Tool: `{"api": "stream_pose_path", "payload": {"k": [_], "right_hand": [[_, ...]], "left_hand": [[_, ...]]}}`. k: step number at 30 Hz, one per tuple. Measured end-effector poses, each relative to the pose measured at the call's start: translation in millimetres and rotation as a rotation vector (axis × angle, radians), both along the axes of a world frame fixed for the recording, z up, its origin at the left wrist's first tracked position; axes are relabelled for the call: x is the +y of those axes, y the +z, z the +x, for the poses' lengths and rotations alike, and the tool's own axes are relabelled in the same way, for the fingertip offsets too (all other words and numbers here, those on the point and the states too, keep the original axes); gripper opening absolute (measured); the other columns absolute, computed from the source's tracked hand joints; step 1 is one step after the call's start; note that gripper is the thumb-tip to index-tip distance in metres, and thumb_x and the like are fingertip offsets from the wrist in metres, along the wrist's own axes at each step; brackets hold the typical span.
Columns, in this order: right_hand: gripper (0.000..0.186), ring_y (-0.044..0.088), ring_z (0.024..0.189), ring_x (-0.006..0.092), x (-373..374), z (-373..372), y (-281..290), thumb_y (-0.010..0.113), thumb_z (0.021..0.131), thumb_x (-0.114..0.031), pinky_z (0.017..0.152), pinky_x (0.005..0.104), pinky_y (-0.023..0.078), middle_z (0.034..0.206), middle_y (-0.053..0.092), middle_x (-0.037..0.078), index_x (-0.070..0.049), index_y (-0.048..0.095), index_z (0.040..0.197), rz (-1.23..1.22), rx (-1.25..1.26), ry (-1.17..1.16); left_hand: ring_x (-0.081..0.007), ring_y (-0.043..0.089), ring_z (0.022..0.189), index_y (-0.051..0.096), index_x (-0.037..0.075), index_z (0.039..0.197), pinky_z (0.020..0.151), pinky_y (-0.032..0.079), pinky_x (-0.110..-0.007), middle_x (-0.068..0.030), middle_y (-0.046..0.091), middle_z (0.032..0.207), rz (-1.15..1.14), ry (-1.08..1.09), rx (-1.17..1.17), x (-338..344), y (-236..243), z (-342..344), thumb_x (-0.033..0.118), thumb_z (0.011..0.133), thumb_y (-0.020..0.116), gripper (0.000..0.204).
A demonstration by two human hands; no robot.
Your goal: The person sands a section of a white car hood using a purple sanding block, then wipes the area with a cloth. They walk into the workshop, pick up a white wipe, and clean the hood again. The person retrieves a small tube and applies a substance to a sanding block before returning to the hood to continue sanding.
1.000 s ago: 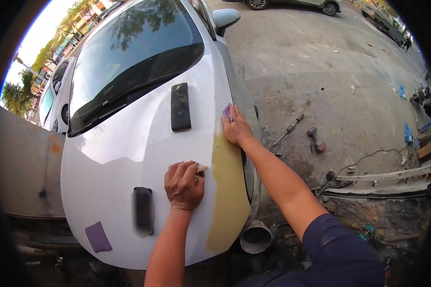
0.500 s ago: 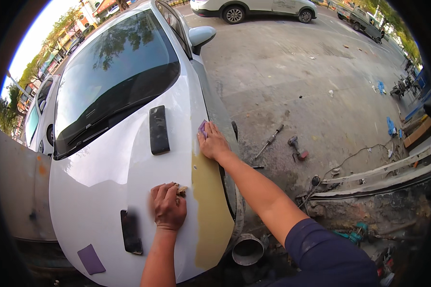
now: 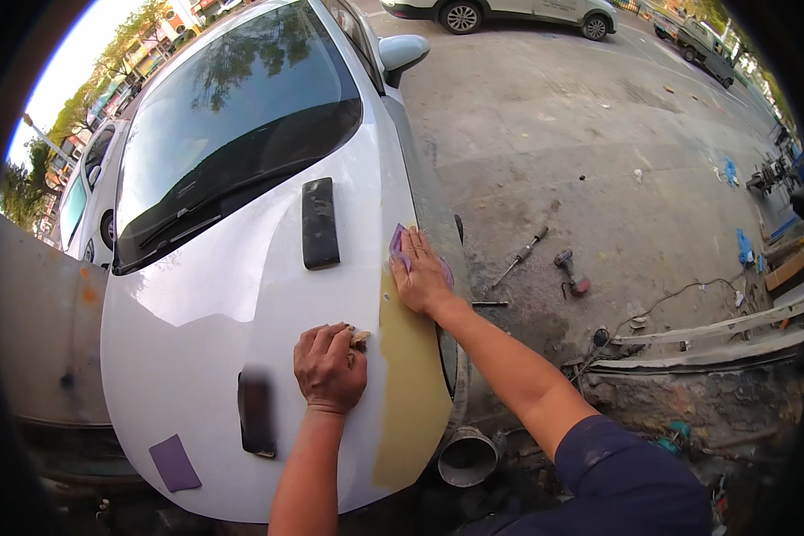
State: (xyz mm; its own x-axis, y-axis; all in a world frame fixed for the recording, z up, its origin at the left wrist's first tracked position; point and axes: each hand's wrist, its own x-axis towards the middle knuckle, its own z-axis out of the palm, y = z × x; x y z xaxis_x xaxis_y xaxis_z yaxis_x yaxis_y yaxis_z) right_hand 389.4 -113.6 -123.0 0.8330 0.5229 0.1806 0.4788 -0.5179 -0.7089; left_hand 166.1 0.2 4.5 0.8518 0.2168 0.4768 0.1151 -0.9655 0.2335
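My right hand (image 3: 422, 279) lies with fingers stretched over a purple sheet of sandpaper (image 3: 401, 247), pressing it onto the yellow filler strip (image 3: 411, 393) along the right edge of a white car hood (image 3: 205, 366). The sheet's edges stick out on both sides of the fingers. On the white paint left of the strip rests my left hand (image 3: 330, 368), closed around a crumpled tan rag (image 3: 359, 340); only part of it shows by the thumb. Beyond that hand sits a long black sanding block (image 3: 320, 223).
A dark flat rectangular object (image 3: 257, 420), partly blurred, and another purple sandpaper piece (image 3: 175, 463) lie on the hood. On the ground at right are a cordless tool (image 3: 572, 272), a long-handled tool (image 3: 520, 256) and a cable (image 3: 679, 295). A metal cylinder (image 3: 467, 457) stands beside the fender.
The whole view has shifted, with the scene now further right and slightly higher. My right hand has slid a little toward me along the filler strip with the sandpaper. The left hand keeps the rag.
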Motion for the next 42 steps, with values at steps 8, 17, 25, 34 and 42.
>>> {"api": "stream_pose_path", "payload": {"k": [8,17,25,34,42], "right_hand": [[0.079,0.023,0.171,0.0426,-2,18,6,0.051,0.115,-0.042,0.141,0.05,0.018,0.183,0.027,0.027,0.006,0.03,0.174,0.02,0.062,0.038],[0.079,0.028,0.169,0.0469,-27,-48,-6,0.054,0.114,-0.044,0.139,0.0541,0.019,0.18,0.032,0.031,0.006,0.036,0.172,-0.019,-0.142,0.145],[0.079,0.026,0.171,0.0398,-6,-4,-1,0.051,0.114,-0.045,0.139,0.053,0.019,0.184,0.029,0.024,0.002,0.031,0.175,-0.041,0.046,-0.017],[0.075,0.031,0.168,0.0432,-3,21,-1,0.054,0.113,-0.039,0.138,0.0512,0.025,0.181,0.033,0.025,0.003,0.037,0.172,-0.034,0.067,-0.013],[0.077,0.025,0.171,0.0408,-35,-37,-11,0.041,0.117,-0.047,0.14,0.0484,0.02,0.183,0.029,0.025,0.002,0.031,0.175,-0.086,-0.038,0.079]], "left_hand": [[-0.0338,0.071,0.114,0.077,0.007,0.1,0.101,0.055,-0.048,-0.0089,0.079,0.116,0.018,0.016,0.014,-1,0,0,0.011,0.079,0.071,0.022],[-0.0333,0.07,0.116,0.077,0.007,0.101,0.101,0.055,-0.047,-0.0085,0.079,0.116,0.009,0.008,0.015,0,0,-1,0.011,0.08,0.071,0.022],[-0.0331,0.071,0.115,0.077,0.008,0.099,0.102,0.055,-0.047,-0.0076,0.079,0.116,0.006,0.01,0.014,-2,1,0,0.011,0.079,0.072,0.021],[-0.0337,0.07,0.116,0.077,0.007,0.1,0.101,0.055,-0.047,-0.0081,0.079,0.117,0.003,0.018,0.017,-1,-1,-1,0.012,0.081,0.071,0.021],[-0.0318,0.072,0.114,0.077,0.009,0.101,0.099,0.055,-0.046,-0.0059,0.08,0.116,0.007,0.012,-0.012,1,0,0,0.011,0.078,0.075,0.024]]}}
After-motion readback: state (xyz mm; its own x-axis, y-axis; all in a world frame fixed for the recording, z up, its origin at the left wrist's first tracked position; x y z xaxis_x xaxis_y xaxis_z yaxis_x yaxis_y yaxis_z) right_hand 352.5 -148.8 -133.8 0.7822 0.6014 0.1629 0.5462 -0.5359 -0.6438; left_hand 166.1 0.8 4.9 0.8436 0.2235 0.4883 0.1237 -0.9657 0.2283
